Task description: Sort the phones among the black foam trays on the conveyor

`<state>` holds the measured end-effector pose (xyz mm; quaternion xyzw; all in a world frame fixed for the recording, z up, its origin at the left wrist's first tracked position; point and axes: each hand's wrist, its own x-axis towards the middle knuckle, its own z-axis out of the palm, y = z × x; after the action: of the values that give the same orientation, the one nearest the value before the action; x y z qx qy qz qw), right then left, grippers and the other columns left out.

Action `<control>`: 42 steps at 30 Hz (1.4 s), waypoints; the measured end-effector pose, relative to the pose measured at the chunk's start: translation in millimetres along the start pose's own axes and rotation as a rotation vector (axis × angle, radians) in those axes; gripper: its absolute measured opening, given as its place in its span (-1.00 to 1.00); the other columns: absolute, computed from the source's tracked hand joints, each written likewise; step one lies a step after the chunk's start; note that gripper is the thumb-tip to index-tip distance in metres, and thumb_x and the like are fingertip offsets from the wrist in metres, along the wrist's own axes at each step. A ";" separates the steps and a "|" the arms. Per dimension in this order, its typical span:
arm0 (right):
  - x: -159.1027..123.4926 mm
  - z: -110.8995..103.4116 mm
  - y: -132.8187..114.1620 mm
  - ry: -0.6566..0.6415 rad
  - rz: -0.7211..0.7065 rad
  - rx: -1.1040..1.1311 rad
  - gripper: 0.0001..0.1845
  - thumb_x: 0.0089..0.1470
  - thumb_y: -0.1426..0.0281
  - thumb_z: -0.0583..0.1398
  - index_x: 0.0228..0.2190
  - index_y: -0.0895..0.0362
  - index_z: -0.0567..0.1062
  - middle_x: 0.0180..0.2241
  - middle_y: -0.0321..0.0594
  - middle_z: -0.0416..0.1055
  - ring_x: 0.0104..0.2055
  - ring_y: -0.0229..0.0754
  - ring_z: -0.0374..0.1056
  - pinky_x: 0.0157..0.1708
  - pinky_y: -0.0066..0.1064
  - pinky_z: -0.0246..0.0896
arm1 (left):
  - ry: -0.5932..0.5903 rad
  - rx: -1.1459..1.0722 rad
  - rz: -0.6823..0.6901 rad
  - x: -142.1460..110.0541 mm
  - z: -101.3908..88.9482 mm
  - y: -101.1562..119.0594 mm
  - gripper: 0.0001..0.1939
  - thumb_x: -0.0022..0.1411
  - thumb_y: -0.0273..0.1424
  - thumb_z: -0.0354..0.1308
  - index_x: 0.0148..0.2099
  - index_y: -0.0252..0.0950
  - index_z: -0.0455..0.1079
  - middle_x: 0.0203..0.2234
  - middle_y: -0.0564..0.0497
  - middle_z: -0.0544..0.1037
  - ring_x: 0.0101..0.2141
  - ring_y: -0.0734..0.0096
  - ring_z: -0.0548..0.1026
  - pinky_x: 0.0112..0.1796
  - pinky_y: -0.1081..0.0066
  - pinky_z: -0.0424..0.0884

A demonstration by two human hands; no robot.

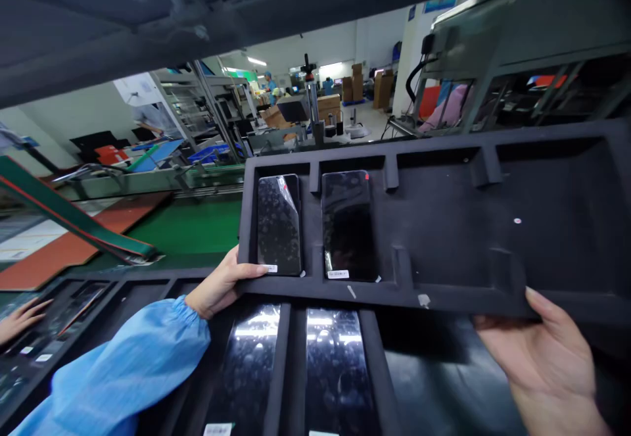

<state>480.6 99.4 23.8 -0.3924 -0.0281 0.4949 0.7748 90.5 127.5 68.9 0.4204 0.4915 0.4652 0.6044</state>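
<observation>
A long black tray point(444, 239) with compartments is held up and tilted toward me. My left hand point(219, 285) grips its left end, thumb over the front rim and fingers behind. At the lower right edge, my right hand point(547, 350) pinches the tray between thumb and fingers. Two dark phone-like panels stand in it: one point(279, 225) with a partly lifted clear film in the leftmost compartment, and another point(348, 225) beside it. Each has a white label at the bottom. Beneath lies a second black tray point(293, 370) with glossy dark panels point(335, 370).
Another person's hand point(22, 321) rests over a tray at the far left. A green conveyor belt point(197, 225) runs behind, with a slanted green strap point(73, 212) above. A dark shelf point(246, 15) hangs overhead. Cardboard boxes point(382, 87) stand in the background.
</observation>
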 end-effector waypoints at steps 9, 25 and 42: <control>11.8 -8.5 8.8 -0.060 -0.063 -0.025 -0.77 -0.24 0.40 0.21 -0.40 0.17 0.50 -0.12 -0.11 0.38 -0.12 -0.10 0.34 -0.46 -0.40 0.43 | 0.014 0.020 -0.006 -0.4 -0.3 -0.1 -0.44 -0.20 -0.45 0.42 -0.10 -0.36 0.32 -0.21 -0.10 0.55 -0.27 0.30 0.54 -0.29 0.51 0.49; 10.3 -7.8 9.3 -0.115 -0.094 -0.043 -0.69 -0.29 0.37 0.27 -0.36 0.13 0.50 -0.09 -0.15 0.37 -0.14 -0.07 0.35 -0.48 -0.36 0.43 | 0.012 -0.003 -0.006 -1.7 -0.2 -0.2 -0.41 -0.18 -0.47 0.41 -0.07 -0.35 0.29 -0.23 -0.06 0.56 -0.28 0.35 0.53 -0.27 0.52 0.48; 16.5 -10.9 10.3 -0.129 -0.133 -0.051 -0.68 -0.15 0.28 0.24 -0.28 0.12 0.50 -0.11 -0.12 0.36 -0.11 0.00 0.33 -0.38 -0.24 0.43 | -0.019 -0.005 0.027 0.1 -2.1 -1.1 -0.49 -0.15 -0.48 0.38 -0.10 -0.33 0.33 -0.28 -0.01 0.55 -0.29 0.34 0.52 -0.26 0.47 0.46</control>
<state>486.0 108.2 4.0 -0.3765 -0.1164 0.4655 0.7925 88.6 127.4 67.4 0.4300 0.4787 0.4704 0.6039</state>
